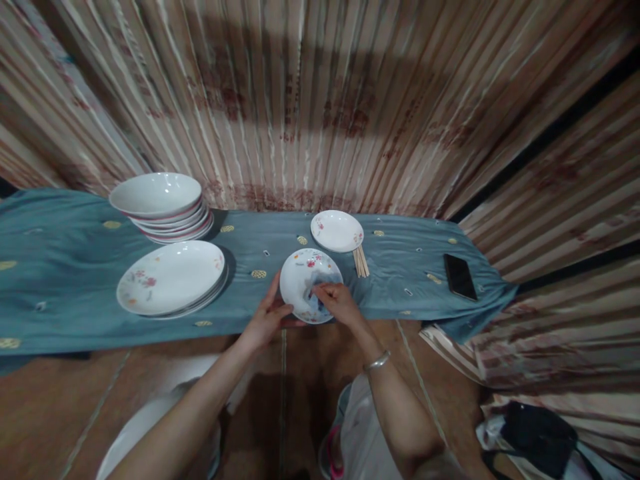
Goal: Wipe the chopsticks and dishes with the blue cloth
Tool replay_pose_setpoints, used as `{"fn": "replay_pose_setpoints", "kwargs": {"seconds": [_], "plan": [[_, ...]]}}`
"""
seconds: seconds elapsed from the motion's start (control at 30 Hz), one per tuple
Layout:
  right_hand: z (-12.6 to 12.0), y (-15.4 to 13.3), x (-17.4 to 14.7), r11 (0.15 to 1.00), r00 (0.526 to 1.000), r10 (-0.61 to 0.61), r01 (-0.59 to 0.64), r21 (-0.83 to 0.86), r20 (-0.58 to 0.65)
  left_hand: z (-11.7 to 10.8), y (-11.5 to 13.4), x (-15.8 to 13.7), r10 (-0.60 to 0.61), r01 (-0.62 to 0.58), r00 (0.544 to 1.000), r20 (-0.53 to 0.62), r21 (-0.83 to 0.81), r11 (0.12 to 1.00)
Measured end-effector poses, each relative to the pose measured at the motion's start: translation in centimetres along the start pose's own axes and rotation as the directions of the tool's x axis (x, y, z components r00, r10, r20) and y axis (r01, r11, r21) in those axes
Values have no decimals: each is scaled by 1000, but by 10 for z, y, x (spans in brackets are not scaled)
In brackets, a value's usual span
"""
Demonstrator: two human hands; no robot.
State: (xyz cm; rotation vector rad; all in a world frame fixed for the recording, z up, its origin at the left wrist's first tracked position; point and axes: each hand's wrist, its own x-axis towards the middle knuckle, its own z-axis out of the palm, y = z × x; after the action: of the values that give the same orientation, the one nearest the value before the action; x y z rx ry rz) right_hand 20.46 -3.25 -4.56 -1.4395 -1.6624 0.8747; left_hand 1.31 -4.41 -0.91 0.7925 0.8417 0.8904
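A round white plate [295, 273] with a floral rim is held at the table's front edge. My left hand [270, 317] grips its lower left side, thumb over the rim and fingers partly hidden beneath. Over the plate's middle, my right hand [340, 301] is closed on a bluish, thin cloth-like piece [316, 303] pressed against the surface. Just behind stands a small stack topped by another floral plate [337, 231]. Wooden chopsticks [361, 263] lie beside that stack, partly under its edge.
On the left are a stack of bowls [156, 195] and a pile of oval plates [173, 277]. A black phone [460, 277] lies to the right on the blue tablecloth [400, 267]. Curtains [300, 107] hang behind. A white tub [145, 427] stands below left, a black bag [537, 433] below right.
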Motion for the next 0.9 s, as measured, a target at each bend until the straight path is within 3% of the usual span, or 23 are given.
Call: {"fn": "replay_pose_setpoints", "kwargs": {"seconds": [0.27, 0.43, 0.63, 0.9], "plan": [[0, 0, 22, 993, 976, -105, 115, 39, -189, 3, 0, 2, 5, -6, 1000, 26, 41, 999], [13, -7, 34, 985, 965, -122, 146, 92, -234, 5, 1, 5, 2, -5, 999, 52, 55, 998], [27, -21, 30, 955, 988, -136, 149, 257, -67, 5, 1, 5, 7, -8, 999, 47, 17, 1000], [29, -30, 15, 933, 975, -92, 14, 359, 200, -9, 4, 4, -8, 8, 1000, 19, -11, 1000]]}}
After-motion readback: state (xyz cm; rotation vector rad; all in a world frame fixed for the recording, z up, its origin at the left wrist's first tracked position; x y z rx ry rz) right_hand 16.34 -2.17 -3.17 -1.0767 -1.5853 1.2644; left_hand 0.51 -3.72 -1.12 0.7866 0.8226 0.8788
